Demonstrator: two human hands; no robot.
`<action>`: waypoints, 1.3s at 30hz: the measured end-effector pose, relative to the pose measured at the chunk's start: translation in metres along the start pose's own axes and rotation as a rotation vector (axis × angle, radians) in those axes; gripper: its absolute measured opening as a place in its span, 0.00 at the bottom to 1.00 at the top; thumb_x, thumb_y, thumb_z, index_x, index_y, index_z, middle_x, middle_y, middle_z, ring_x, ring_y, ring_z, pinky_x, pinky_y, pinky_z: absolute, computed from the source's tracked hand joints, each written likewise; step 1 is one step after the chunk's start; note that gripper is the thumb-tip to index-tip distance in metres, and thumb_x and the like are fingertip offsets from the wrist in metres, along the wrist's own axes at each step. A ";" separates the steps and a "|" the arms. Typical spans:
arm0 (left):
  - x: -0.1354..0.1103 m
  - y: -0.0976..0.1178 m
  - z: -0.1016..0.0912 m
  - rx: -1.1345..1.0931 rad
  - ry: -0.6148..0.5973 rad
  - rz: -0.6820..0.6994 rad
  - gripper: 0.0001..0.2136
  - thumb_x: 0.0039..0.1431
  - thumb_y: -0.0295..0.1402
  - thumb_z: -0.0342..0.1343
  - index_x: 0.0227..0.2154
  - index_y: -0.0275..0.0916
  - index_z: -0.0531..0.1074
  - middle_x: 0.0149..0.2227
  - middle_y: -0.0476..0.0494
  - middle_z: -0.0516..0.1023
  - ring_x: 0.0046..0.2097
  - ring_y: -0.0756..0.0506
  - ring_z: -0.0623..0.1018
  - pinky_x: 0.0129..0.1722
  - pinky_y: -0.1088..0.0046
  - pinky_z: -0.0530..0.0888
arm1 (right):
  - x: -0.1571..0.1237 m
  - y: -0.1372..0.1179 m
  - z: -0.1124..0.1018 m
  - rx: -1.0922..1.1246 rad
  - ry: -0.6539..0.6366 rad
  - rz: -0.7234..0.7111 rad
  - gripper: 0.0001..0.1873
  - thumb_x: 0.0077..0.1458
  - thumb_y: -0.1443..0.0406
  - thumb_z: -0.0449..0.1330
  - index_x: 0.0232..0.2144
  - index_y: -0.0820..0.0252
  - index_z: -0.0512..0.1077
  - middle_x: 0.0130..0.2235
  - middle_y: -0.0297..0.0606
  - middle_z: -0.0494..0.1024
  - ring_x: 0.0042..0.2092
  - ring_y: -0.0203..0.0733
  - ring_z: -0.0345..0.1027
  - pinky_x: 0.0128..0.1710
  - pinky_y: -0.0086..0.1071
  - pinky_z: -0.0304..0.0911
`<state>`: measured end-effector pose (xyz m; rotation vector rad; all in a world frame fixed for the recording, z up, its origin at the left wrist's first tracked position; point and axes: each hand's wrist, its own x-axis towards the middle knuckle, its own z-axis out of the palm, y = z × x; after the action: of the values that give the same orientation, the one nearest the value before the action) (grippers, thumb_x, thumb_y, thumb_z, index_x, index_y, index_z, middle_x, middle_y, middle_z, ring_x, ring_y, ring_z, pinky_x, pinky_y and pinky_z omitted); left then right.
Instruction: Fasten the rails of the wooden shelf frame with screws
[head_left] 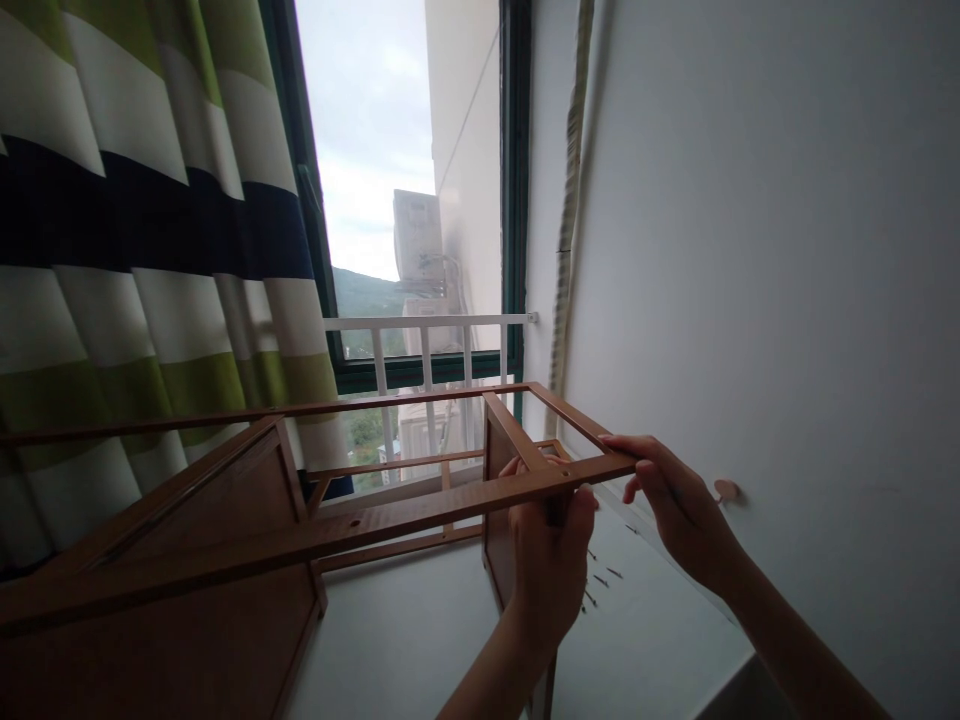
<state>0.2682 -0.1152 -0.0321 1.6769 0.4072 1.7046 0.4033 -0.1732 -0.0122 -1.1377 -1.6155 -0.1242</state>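
Observation:
A brown wooden frame (pixel 450 503), with slatless rails and panels set between them, stretches from the lower left to the middle. My left hand (pixel 547 565) grips its near rail from below beside a crosspiece (pixel 517 430), thumb on the near side and fingertips on the far side. At the right end of that rail, my right hand (pixel 679 510) pinches the corner, index finger along the top. A small dark hole shows in the rail between the hands. One brown panel (pixel 499 500) hangs below the crosspiece; a larger panel (pixel 172 640) fills the lower left.
Several loose screws (pixel 601 580) lie on the pale floor (pixel 405 630) beyond my left hand. A white railing (pixel 427 322) crosses the window behind the frame. Striped curtains (pixel 157 220) hang at left; a white wall (pixel 765 230) with a round pinkish hook (pixel 726 489) stands right.

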 end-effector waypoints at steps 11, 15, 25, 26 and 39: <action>-0.005 -0.002 0.001 -0.121 0.041 -0.023 0.13 0.57 0.37 0.53 0.42 0.38 0.60 0.40 0.41 0.67 0.41 0.47 0.70 0.42 0.70 0.70 | -0.004 -0.001 -0.001 -0.007 -0.009 0.060 0.16 0.64 0.60 0.42 0.52 0.47 0.60 0.46 0.34 0.67 0.29 0.30 0.59 0.31 0.28 0.61; -0.007 -0.004 -0.001 -0.140 0.099 -0.052 0.18 0.54 0.37 0.56 0.44 0.42 0.56 0.40 0.43 0.68 0.43 0.45 0.72 0.43 0.68 0.71 | -0.004 -0.001 0.000 0.001 -0.011 0.065 0.16 0.64 0.60 0.42 0.52 0.46 0.60 0.41 0.33 0.67 0.29 0.30 0.59 0.30 0.27 0.61; 0.000 -0.009 -0.009 -0.140 0.022 0.027 0.22 0.52 0.36 0.57 0.49 0.44 0.56 0.29 0.50 0.69 0.28 0.50 0.70 0.30 0.72 0.71 | -0.030 0.015 0.007 0.001 0.247 0.148 0.18 0.64 0.59 0.41 0.54 0.52 0.57 0.38 0.37 0.65 0.28 0.32 0.60 0.23 0.25 0.62; 0.002 -0.009 -0.011 -0.138 -0.001 0.019 0.23 0.52 0.36 0.57 0.50 0.44 0.57 0.28 0.50 0.68 0.27 0.50 0.70 0.30 0.72 0.70 | -0.040 0.024 0.011 -0.039 0.236 0.184 0.18 0.64 0.59 0.41 0.53 0.54 0.58 0.35 0.37 0.65 0.27 0.33 0.58 0.22 0.25 0.61; 0.010 -0.005 -0.014 -0.234 -0.117 0.054 0.10 0.54 0.30 0.56 0.39 0.42 0.63 0.38 0.46 0.66 0.34 0.51 0.70 0.33 0.75 0.70 | -0.146 0.134 0.060 -0.455 -0.528 0.427 0.17 0.54 0.68 0.48 0.43 0.62 0.72 0.35 0.45 0.71 0.39 0.47 0.66 0.39 0.38 0.62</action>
<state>0.2567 -0.1012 -0.0294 1.6164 0.1037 1.6143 0.4480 -0.1530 -0.2138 -1.9701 -1.8012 0.1051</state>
